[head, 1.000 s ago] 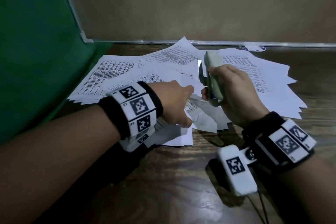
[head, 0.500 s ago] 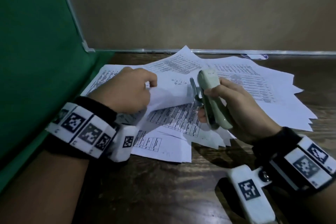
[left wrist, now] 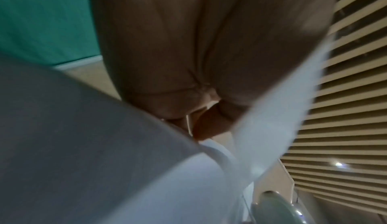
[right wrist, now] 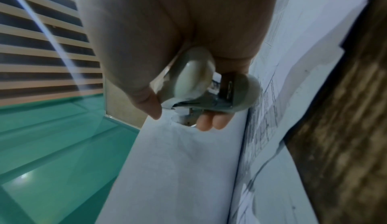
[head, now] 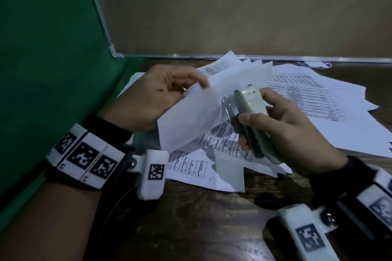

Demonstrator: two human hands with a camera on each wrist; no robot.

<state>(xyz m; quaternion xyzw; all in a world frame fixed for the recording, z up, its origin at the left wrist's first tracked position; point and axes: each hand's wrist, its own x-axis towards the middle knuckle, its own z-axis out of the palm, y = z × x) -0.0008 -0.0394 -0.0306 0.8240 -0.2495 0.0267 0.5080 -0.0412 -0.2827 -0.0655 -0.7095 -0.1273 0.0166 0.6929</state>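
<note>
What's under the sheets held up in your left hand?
Printed pages spread on the wooden table; the lifted sheets and stapler hide what lies directly beneath.

Pale green stapler [head: 252,116] — white sheets [head: 203,110]

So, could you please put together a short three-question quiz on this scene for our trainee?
1. True or false: the right hand grips the pale green stapler.
2. What does the left hand pinch? A) a pen B) the lifted sheets C) nothing
3. Which hand is nearer the green panel?
Key: 1 true; 2 B; 3 left.
</note>
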